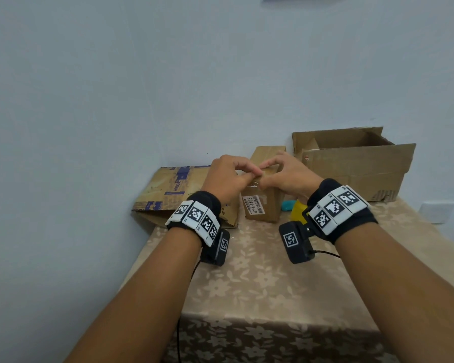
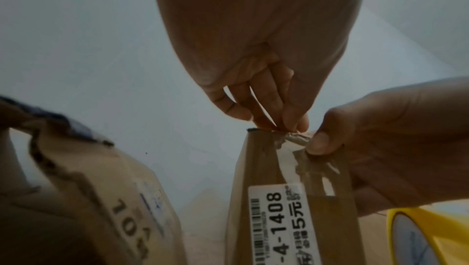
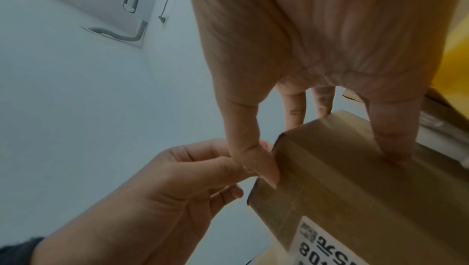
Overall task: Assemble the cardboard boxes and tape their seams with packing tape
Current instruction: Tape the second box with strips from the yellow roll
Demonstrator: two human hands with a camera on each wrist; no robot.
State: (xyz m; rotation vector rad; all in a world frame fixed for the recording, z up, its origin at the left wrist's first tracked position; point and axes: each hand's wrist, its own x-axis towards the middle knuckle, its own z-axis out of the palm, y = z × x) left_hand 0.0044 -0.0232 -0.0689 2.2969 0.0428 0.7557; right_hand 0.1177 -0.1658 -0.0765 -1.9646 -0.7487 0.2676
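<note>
Small brown cardboard box point(image 1: 262, 203) upright on table, white barcode label — crumpled clear tape point(image 2: 296, 138) at top edge

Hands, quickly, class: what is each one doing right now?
Left hand: pinches clear tape at the small box top.
Right hand: pinches the same tape.

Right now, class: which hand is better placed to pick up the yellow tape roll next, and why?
Probably the right hand: the tape roll lies on the table just below its wrist, right of the small box; the left hand would have to cross the box.
</note>
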